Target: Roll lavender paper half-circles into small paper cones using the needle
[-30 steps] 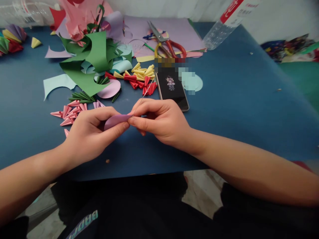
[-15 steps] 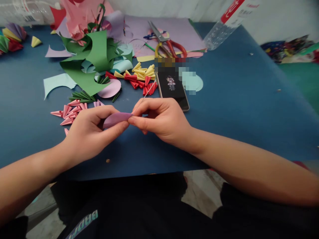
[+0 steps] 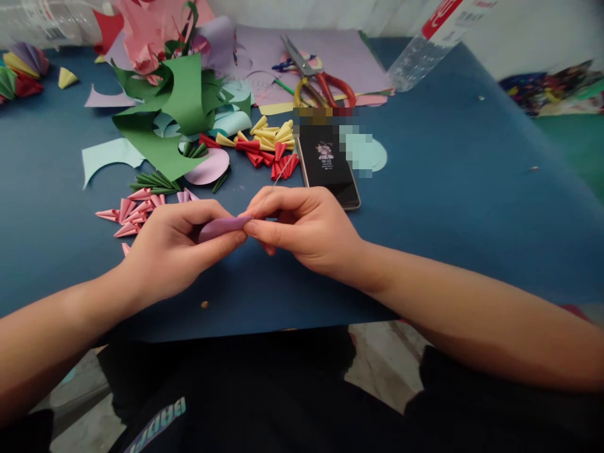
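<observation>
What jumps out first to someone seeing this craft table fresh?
Two hands meet at the centre: the left hand and right hand pinch a lilac paper piece between them. Behind lies curled green paper amid small cones, with a phone and scissors beyond.

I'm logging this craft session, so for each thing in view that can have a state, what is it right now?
purple paper piece: curled, pinched between both hands.
left hand: closed on the purple paper piece.
right hand: closed on the paper's tip and a thin wire.
scissors: lying flat, blades nearly closed.
phone: lying flat, screen lit.
plastic bottle: lying on its side.
green paper sheet: cut and curled.
</observation>
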Demonstrator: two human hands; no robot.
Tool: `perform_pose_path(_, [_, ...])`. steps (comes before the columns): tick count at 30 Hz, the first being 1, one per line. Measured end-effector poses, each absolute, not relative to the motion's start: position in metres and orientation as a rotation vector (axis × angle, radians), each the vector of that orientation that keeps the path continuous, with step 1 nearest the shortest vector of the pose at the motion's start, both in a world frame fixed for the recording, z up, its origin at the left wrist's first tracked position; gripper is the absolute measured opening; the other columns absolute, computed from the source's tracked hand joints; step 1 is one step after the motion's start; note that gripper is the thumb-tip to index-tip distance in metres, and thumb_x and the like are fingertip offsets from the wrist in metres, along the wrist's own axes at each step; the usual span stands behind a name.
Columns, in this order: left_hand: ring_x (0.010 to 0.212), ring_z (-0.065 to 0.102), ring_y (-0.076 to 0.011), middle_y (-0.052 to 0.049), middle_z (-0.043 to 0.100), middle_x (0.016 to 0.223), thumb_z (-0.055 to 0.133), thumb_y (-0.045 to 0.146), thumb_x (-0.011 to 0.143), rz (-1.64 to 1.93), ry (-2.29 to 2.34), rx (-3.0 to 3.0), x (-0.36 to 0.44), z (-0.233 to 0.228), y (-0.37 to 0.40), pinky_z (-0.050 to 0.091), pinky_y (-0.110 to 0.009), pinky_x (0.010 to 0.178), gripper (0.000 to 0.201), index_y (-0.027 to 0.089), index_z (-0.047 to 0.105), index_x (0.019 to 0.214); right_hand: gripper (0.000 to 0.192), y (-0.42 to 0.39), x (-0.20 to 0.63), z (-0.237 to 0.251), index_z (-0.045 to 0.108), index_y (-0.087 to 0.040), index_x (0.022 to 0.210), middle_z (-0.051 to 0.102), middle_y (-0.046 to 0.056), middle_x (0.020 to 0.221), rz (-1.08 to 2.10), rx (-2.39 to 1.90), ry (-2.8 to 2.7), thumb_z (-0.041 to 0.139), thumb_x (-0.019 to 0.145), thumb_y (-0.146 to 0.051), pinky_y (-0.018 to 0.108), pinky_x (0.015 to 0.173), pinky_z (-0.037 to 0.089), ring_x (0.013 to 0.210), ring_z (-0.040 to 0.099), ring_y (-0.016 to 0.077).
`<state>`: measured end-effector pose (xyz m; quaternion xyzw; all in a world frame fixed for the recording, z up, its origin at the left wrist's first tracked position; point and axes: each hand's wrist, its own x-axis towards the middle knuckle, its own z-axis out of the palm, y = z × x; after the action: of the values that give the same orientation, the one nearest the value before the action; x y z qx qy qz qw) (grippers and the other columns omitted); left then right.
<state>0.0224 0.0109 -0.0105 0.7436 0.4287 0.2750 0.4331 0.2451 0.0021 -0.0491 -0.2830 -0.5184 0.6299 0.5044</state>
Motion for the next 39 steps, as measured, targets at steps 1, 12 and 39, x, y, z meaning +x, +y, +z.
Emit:
perform_pose_path(1, [0.062,0.050,-0.0126,0.002,0.061,0.067,0.080,0.035,0.094,0.698,1.064,1.867,0.022,-0.012,0.011,0.037,-0.025,0.054,0.020,0.019,0.080,0.081,0.018,0.002,0.245,-0.049,0.088,-0.016,0.086,0.076,0.001,0.084,1.511,-0.686,-1.247,0.104,0.078,-0.019,0.017,0.054,0.057,0.066,0.067,0.0090])
perform_pose_path(12, [0.064,0.050,-0.0113,0.004,0.061,0.070,0.076,0.027,0.100,0.754,1.023,2.042,0.020,-0.012,0.008,0.038,-0.027,0.059,0.023,0.019,0.074,0.079,0.022,0.001,0.245,-0.048,0.089,-0.016,0.083,0.076,0.000,0.082,1.490,-0.693,-1.232,0.109,0.074,-0.020,0.017,0.051,0.057,0.062,0.067,0.0085])
perform_pose_path(39, [0.067,0.063,-0.0155,0.001,0.070,0.075,0.076,0.024,0.101,0.842,0.986,2.153,0.020,-0.007,0.001,0.048,-0.031,0.064,0.016,0.024,0.076,0.085,0.031,-0.002,0.245,-0.050,0.085,-0.016,0.084,0.076,0.002,0.087,1.348,-0.643,-1.348,0.107,0.081,-0.039,0.022,0.051,0.058,0.060,0.066,0.0088])
